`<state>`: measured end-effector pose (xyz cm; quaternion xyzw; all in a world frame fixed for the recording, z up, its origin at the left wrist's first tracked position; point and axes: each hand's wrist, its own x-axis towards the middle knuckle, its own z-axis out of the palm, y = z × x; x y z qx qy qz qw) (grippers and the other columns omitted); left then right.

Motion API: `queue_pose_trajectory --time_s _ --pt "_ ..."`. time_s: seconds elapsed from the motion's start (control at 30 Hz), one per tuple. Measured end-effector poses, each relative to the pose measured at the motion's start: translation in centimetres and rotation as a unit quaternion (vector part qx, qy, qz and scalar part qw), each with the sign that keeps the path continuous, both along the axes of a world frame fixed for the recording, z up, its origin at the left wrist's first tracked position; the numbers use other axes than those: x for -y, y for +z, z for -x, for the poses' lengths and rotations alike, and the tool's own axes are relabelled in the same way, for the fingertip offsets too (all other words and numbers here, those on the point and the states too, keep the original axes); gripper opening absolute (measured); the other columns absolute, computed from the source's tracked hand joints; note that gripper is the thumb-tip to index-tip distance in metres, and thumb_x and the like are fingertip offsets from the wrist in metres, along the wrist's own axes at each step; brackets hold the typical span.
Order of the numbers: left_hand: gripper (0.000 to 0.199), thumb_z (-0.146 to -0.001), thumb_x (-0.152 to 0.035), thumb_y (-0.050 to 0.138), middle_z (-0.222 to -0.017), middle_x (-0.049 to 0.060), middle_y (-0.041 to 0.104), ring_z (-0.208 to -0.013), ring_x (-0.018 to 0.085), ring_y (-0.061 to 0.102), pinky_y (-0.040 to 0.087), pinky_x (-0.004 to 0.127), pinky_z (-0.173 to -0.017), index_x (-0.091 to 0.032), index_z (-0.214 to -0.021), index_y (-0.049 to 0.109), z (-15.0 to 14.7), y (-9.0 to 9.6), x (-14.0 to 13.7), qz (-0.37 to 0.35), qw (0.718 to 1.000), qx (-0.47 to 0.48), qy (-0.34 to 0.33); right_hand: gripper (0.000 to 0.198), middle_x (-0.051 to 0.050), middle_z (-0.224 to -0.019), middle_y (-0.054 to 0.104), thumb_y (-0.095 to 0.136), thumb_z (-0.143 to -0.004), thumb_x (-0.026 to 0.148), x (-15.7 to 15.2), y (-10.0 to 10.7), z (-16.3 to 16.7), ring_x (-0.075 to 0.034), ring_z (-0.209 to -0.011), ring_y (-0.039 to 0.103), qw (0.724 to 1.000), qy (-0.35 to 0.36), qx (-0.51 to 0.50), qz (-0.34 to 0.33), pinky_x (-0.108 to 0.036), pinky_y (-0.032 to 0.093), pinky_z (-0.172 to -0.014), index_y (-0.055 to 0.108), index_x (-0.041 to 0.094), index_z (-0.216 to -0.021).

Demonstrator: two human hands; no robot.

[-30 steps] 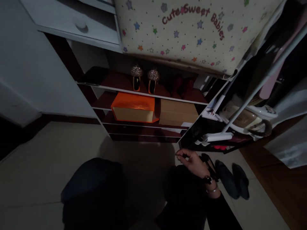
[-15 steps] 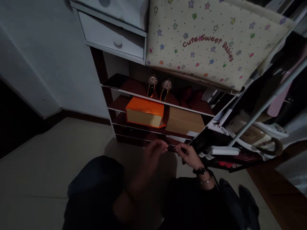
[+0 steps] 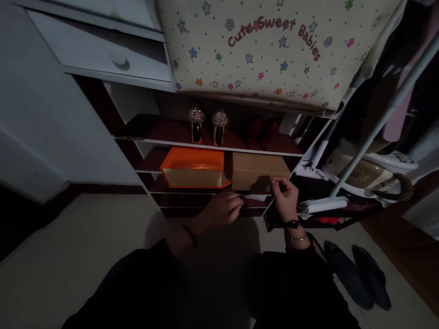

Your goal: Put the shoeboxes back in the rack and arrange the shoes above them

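Observation:
In the dim head view, my left hand (image 3: 222, 210) is in front of the lowest shelves, below the gap between two boxes. Its fingers are bent together, and whatever they may hold is too dark to make out. My right hand (image 3: 286, 196) is raised at the right end of the brown cardboard box (image 3: 257, 170), thumb and forefinger pinched. Any small thing in that pinch cannot be made out. Left of the cardboard box lies an orange box (image 3: 194, 157) with a pale front, on the same shelf of the shoe rack (image 3: 212, 147).
Glittery-topped shoes (image 3: 220, 119) and dark red shoes (image 3: 262, 130) stand on the shelf above. A star-print cloth (image 3: 254, 59) hangs over the rack beside a white drawer (image 3: 103, 52). At right are a pole (image 3: 363, 157) and slippers (image 3: 355, 274) on the floor.
My hands, close together before, have moved apart: the right up toward the cardboard box, the left slightly down. The camera view has shifted, and the rack appears nearer.

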<state>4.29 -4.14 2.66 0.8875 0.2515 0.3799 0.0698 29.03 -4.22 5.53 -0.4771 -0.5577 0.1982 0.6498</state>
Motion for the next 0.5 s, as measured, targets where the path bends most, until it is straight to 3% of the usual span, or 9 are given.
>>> queue_pose_trajectory --time_s 0.07,0.13,0.2,0.3,0.37,0.5 --pt "0.018 -0.095 -0.015 0.052 -0.087 0.007 0.074 -0.083 0.020 0.069 0.050 0.031 -0.077 -0.019 -0.092 0.069 1.6 -2.3 -0.7 0.042 0.999 -0.024 0.007 0.030 0.000 -0.073 0.065 0.074 -0.086 0.046 -0.2 -0.7 -0.8 -0.012 -0.062 0.051 0.999 -0.012 -0.035 0.021 -0.025 0.041 -0.060 0.074 0.017 -0.088" --pt "0.019 -0.098 -0.020 0.051 -0.088 0.005 0.075 -0.081 0.018 0.070 0.051 0.029 -0.075 -0.019 -0.092 0.069 3.1 -3.3 -1.1 0.105 0.994 0.004 0.016 0.030 0.001 -0.071 0.062 0.076 -0.083 0.046 -0.3 -0.4 -1.5 -0.011 -0.060 0.048 0.995 -0.035 -0.088 0.019 -0.024 0.039 -0.058 0.073 0.017 -0.087" --pt "0.020 -0.100 -0.026 0.054 -0.091 0.005 0.077 -0.081 0.017 0.071 0.051 0.028 -0.076 -0.019 -0.093 0.071 4.3 -3.0 -1.2 0.156 0.986 0.048 0.035 0.030 0.003 -0.069 0.059 0.078 -0.080 0.045 -0.3 0.3 -2.1 -0.010 -0.058 0.046 0.989 -0.060 -0.138 0.011 -0.023 0.037 -0.055 0.072 0.017 -0.086" --pt "0.018 -0.096 -0.032 0.061 -0.091 0.005 0.078 -0.082 0.018 0.071 0.052 0.028 -0.076 -0.020 -0.094 0.074 5.0 -1.1 -0.9 0.223 0.964 0.125 0.079 0.028 0.003 -0.067 0.058 0.080 -0.076 0.043 -0.3 1.0 -2.2 -0.009 -0.055 0.043 0.979 -0.088 -0.182 0.006 -0.022 0.034 -0.052 0.071 0.017 -0.083" --pt "0.018 -0.092 -0.035 0.066 -0.085 0.004 0.076 -0.077 0.018 0.069 0.052 0.028 -0.071 -0.019 -0.092 0.074 4.9 0.2 -0.8 0.286 0.931 0.204 0.097 0.026 0.004 -0.065 0.057 0.079 -0.075 0.041 -0.4 0.8 -2.0 -0.009 -0.055 0.043 0.975 -0.086 -0.203 0.013 -0.022 0.034 -0.052 0.071 0.017 -0.083" --pt "0.021 -0.087 -0.039 0.072 -0.072 0.003 0.069 -0.071 0.016 0.064 0.050 0.027 -0.069 -0.019 -0.082 0.073 4.5 1.8 -1.0 0.391 0.824 0.400 0.091 0.026 0.006 -0.064 0.053 0.079 -0.074 0.040 -0.9 -0.1 -1.7 -0.008 -0.054 0.041 0.970 -0.060 -0.235 0.018 -0.021 0.031 -0.051 0.069 0.018 -0.085"
